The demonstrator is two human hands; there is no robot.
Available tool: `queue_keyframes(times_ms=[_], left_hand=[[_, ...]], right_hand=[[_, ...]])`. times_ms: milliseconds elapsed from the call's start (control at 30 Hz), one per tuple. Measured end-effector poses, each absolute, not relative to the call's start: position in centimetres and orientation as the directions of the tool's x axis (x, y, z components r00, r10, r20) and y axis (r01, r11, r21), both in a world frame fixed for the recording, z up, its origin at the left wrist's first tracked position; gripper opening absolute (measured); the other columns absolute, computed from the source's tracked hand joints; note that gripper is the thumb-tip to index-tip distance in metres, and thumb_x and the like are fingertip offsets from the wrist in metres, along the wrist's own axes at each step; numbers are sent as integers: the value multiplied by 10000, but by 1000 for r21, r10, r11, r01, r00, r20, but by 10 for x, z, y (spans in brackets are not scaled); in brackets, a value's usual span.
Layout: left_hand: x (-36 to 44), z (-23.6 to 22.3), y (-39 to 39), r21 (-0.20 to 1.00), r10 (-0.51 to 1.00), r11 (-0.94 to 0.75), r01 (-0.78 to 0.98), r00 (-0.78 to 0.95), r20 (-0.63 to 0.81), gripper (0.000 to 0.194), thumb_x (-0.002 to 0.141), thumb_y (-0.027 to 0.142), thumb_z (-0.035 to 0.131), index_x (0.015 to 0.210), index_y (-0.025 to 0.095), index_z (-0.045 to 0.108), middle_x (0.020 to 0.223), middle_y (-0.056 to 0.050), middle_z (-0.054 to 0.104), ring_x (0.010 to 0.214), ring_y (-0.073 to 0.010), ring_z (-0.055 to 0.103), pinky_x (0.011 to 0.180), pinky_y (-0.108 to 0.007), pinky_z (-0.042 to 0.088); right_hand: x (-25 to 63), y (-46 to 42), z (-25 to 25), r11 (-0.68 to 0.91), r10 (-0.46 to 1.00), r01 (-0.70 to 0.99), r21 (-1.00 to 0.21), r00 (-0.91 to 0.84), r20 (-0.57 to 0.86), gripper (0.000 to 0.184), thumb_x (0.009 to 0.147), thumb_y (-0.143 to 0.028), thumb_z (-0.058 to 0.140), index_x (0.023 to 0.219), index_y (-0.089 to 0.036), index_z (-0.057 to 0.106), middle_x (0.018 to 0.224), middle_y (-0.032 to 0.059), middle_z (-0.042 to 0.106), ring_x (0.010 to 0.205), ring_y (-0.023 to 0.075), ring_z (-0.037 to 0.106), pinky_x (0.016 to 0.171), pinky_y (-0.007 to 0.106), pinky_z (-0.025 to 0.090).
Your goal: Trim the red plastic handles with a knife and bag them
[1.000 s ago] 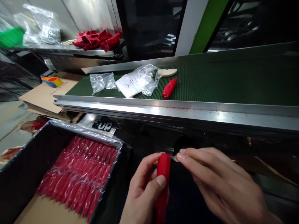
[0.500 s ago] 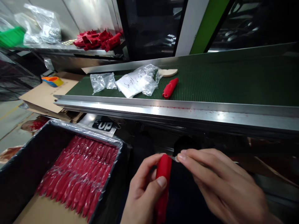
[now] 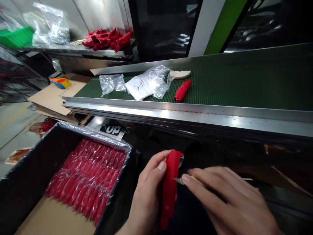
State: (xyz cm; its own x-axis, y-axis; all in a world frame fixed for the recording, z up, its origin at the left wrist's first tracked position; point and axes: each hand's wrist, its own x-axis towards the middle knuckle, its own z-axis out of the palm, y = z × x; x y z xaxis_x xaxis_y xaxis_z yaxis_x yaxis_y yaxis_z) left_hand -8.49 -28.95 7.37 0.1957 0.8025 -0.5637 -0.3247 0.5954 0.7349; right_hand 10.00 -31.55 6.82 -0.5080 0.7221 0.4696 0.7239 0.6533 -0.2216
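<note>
A left hand (image 3: pixel 149 192) grips 1 red plastic handle (image 3: pixel 170 187) while the right hand (image 3: pixel 227 202) pinches a small blade (image 3: pixel 178 180) against its edge; rows of finished handles (image 3: pixel 90 178) fill the lined box (image 3: pixel 31 156), 1 more (image 3: pixel 182 90) waits on the conveyor belt (image 3: pixel 244 81).

Bright overhead light, glare on steel rail (image 3: pixel 195 116); dim below, wide-angle edge distortion, fg soft

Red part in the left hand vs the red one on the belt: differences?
The held red part stands roughly upright in the left hand, with the right hand putting a small blade to its side. The belt red part lies flat and untouched on the green conveyor. Both look the same red plastic.
</note>
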Motion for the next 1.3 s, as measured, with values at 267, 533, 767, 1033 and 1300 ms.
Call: queue_keyframes(times_ms=[267,533,767,1033,1300], left_hand=[[-86,71,-279,786,853,520,-335,164,-495,306,898,450,576,1109,232,622,870,-23,603,629,-95,472,532,-197,402],[-81,75,-266,747,861,504,-434,177,-477,278,908,421,565,1127,253,596,913,-20,599,595,-86,475,449,-176,416],[-83,79,-273,759,863,505,-412,275,-424,333,853,377,670,1128,249,532,945,-3,547,606,-61,470,481,-174,394],[-91,83,-295,830,857,502,-244,265,-441,440,782,374,761,1137,277,518,906,7,533,602,-40,411,525,-191,333],[-90,84,-296,820,849,515,-251,281,-447,467,769,427,773,1142,288,529,933,7,545,632,-51,415,547,-207,328]], right_hand=[[84,-321,66,667,675,720,-193,-474,566,280,945,-112,468,1015,-213,720,938,35,746,776,164,673,679,307,491],[76,-324,67,688,662,691,-222,-472,582,267,940,-97,480,961,-221,715,879,-3,755,700,135,680,629,273,512],[103,-319,68,599,755,697,-395,-326,570,479,829,47,550,1263,-151,597,1167,90,630,1085,186,593,875,310,501],[101,-301,74,588,757,746,-315,-369,539,464,872,30,508,1292,-149,588,1164,109,607,1062,205,563,846,352,467],[101,-303,72,585,748,762,-277,-376,546,434,895,3,497,1282,-158,608,1160,95,619,1030,201,563,813,336,441]])
